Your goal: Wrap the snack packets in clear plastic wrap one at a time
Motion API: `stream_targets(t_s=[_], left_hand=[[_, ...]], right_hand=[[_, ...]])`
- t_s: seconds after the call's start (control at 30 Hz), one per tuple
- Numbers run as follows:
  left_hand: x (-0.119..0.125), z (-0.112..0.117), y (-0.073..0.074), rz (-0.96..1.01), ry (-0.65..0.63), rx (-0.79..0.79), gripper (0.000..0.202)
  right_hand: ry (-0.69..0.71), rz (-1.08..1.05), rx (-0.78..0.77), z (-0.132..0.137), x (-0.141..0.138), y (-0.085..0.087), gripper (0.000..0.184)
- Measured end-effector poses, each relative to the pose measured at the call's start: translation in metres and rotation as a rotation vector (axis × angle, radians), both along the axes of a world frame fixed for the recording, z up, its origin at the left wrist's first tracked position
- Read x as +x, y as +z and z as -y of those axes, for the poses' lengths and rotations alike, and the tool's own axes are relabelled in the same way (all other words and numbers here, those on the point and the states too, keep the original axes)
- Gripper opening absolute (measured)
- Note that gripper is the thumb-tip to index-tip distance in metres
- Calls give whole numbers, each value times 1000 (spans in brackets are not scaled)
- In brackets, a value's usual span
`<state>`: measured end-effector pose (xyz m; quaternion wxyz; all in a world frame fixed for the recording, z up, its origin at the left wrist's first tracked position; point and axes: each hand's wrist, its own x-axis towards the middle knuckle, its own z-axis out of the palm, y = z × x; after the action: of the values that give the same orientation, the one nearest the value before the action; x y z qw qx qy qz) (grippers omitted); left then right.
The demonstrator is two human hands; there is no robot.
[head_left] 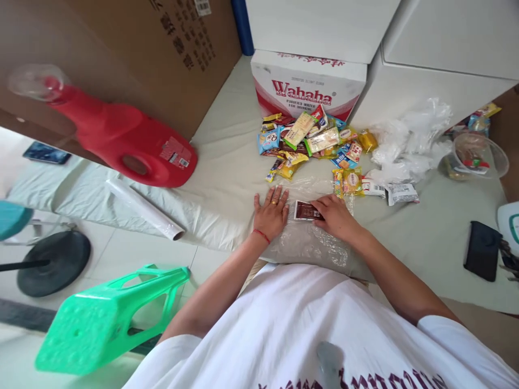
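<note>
One dark brown packet [303,210] was laid amid clear plastic film [320,243] on a pale cloth [227,129]; whether it was set on or under the film could not be told. With the packet taken as the dial's centre and 6 o'clock fixed at the white shirt [284,319], its 3 o'clock end was covered by the right hand [334,215], fingers bent over it; whether it was pinched or merely pressed could not be told. Just beside it, at 9 o'clock, the left hand [271,215] was laid flat, palm down, fingers spread, with a red cord [261,235] worn at the wrist.

Wrapped snacks [300,132] were heaped at 12 o'clock, backed by a Wahaha box [310,81]. Crumpled clear bags [409,143] were bunched at 2 o'clock; a clear tub [500,156] was set beyond them. Farther out, a black flat object [482,251] was placed just past 3, a white roll [141,206] at 9, a red bottle [97,127] near 10, and a green stool [81,329] at 8 on the tiled floor [178,240].
</note>
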<state>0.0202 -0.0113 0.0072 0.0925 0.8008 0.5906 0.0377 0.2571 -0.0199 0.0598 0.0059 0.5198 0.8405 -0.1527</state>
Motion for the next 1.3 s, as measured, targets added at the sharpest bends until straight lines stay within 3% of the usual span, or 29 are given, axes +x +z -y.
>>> stream_targets(t_s=[0.17, 0.4, 0.5, 0.63, 0.8, 0.93, 1.13, 1.3], left_hand=[[-1, 0, 2, 30, -3, -11, 58], [-11, 0, -1, 77, 8, -4, 58], [-18, 1, -4, 65, -28, -7, 57], [-23, 1, -2, 57, -54, -18, 58], [-28, -4, 1, 93, -18, -61, 58], [-38, -8, -2, 113, -30, -67, 58], [-41, -6, -7, 74, -45, -19, 57], [-38, -4, -6, 71, -28, -6, 57]], right_hand=[[23, -73, 86, -4, 0, -2, 61], [15, -91, 99, -1, -14, -41, 65], [17, -147, 110, 1, -9, -48, 66], [20, -231, 125, 6, -7, -49, 76], [-30, -246, 149, 11, -8, -53, 59], [-50, -219, 165, 13, -14, -48, 65], [-17, -99, 182, 9, -29, -35, 59], [86, -96, 121, 1, -15, -37, 60]])
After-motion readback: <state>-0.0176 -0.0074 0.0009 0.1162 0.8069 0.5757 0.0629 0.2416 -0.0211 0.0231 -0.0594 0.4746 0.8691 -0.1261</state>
